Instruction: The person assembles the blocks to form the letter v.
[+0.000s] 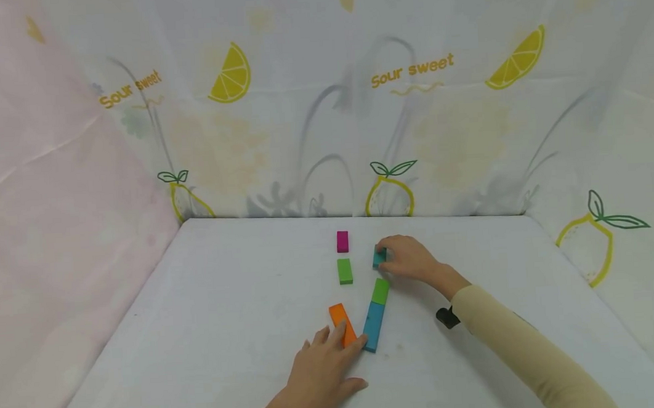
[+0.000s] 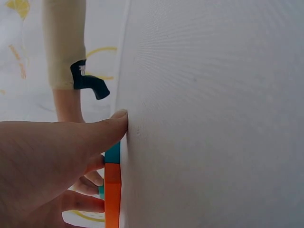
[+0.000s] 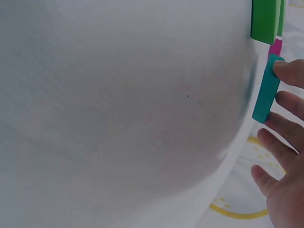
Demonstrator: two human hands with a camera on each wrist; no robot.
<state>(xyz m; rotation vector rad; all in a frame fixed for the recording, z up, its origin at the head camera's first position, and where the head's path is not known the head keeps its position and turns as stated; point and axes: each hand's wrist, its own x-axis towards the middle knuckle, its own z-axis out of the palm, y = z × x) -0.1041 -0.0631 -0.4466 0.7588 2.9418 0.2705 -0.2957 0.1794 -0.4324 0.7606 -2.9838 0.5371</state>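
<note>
My right hand [image 1: 410, 258] pinches a teal block [image 1: 379, 260] between thumb and fingertips, near the far end of the block row. In the right wrist view the teal block [image 3: 267, 92] appears as a narrow bar, thumb at one end. Fingers of my left hand [image 1: 320, 374] rest on an orange block [image 1: 339, 316], which lies slanted. Its index fingertip reaches the near end of a long blue block [image 1: 374, 325]. End to end with the blue block lies a green block [image 1: 380, 290], just nearer than the teal one.
Left of the teal block, a second green block [image 1: 345, 271] lies on the white table [image 1: 243, 294], with a magenta block [image 1: 342, 241] behind it. Lemon-printed cloth [image 1: 301, 137] hangs around the back and sides. A dark strap [image 1: 447, 318] hangs from the right sleeve.
</note>
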